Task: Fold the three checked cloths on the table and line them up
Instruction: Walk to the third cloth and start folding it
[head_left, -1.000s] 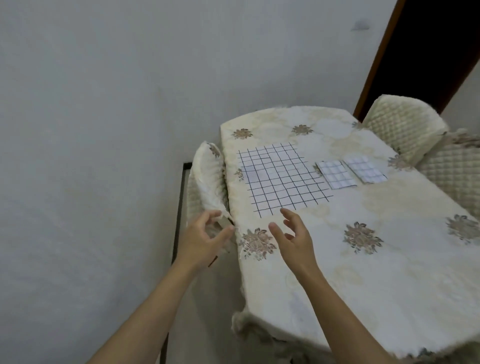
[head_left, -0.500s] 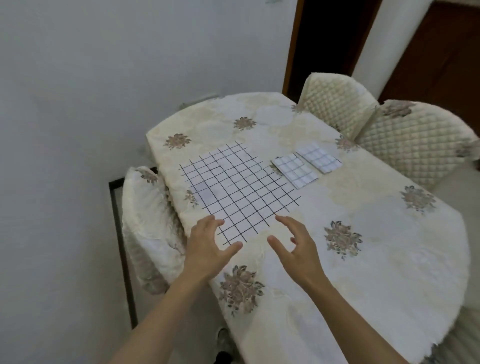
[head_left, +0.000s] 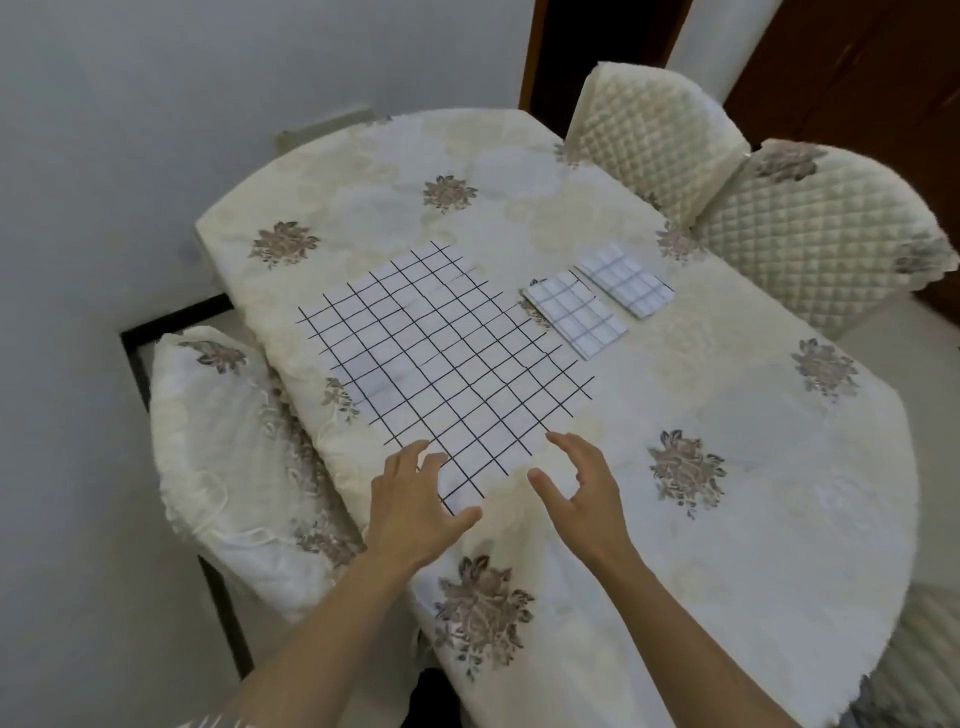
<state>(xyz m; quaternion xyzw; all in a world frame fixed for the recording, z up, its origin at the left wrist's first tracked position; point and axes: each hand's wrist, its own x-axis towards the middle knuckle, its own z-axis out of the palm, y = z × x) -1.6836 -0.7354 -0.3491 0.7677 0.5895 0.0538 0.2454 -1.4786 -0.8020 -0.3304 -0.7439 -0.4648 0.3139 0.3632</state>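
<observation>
A large white cloth with a black grid lies spread flat on the table. To its right lie two small folded checked cloths side by side, the nearer one and the farther one. My left hand hovers over the spread cloth's near corner with fingers spread and relaxed, holding nothing. My right hand is just right of that corner, fingers loosely curved, also holding nothing. Whether either hand touches the cloth is unclear.
The table wears a cream cover with brown flower prints. A covered chair stands at the table's left edge. Two quilted chairs stand at the far right. A wall runs along the left.
The view has swung right and down over the table. Both hands have moved forward to the near corner of the spread cloth; the left hand left the chair's edge.
</observation>
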